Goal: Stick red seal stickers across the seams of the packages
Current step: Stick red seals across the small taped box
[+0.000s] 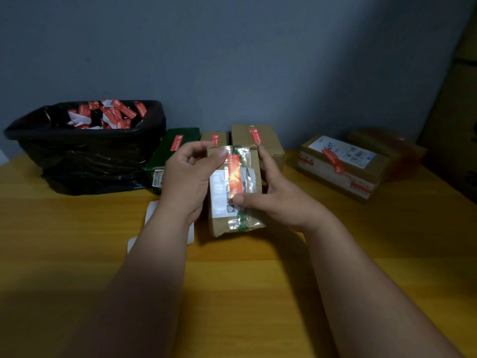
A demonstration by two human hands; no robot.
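Observation:
A small brown cardboard package (251,182) with clear tape and a white label is held tilted above the table centre. A red seal sticker (235,175) runs lengthwise down its taped seam. My left hand (188,174) grips the package's left side, thumb pressing on the top edge near the sticker's upper end. My right hand (273,192) grips the right side, its thumb pressing the sticker's lower end. Behind stand a green box (165,161), two brown boxes (268,140) and a labelled box (343,164) at right, each bearing a red sticker.
A bin lined with a black bag (85,148) at back left holds several discarded red and white sticker backings. White backing paper (152,213) lies on the yellow wooden table (245,293) under my left forearm. A blurred brown box (387,148) sits far right.

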